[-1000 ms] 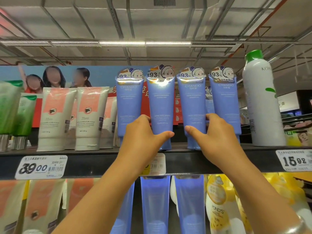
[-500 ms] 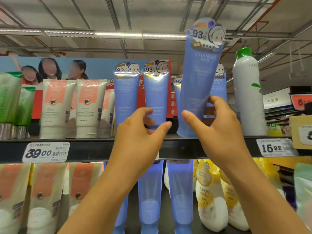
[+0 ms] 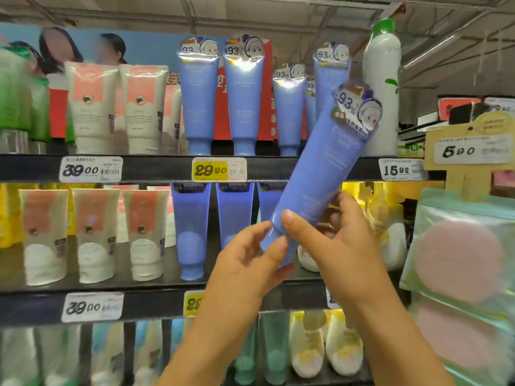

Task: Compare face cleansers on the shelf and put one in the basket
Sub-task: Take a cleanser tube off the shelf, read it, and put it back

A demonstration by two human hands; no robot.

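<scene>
A blue cleanser tube [image 3: 320,174] with a "93%" sticker at its top is tilted to the right in front of the shelves, cap end down. My right hand [image 3: 337,240] grips its lower part, thumb across the front. My left hand [image 3: 250,260] holds the cap end between thumb and fingers. More blue tubes [image 3: 243,104] of the same kind stand on the top shelf [image 3: 156,168] above a yellow 29.90 price tag [image 3: 218,169]. No basket is in view.
White-and-pink tubes [image 3: 118,107] stand left on the top shelf, a tall white bottle with a green cap [image 3: 381,84] at the right. Lower shelves hold more blue, white and yellow tubes. Bagged pink sponges [image 3: 459,260] hang close at the right edge.
My right hand lifted one blue tube off the top shelf and brought it down and toward me, tilting it. My left hand left the shelf tubes and took the cap end.
</scene>
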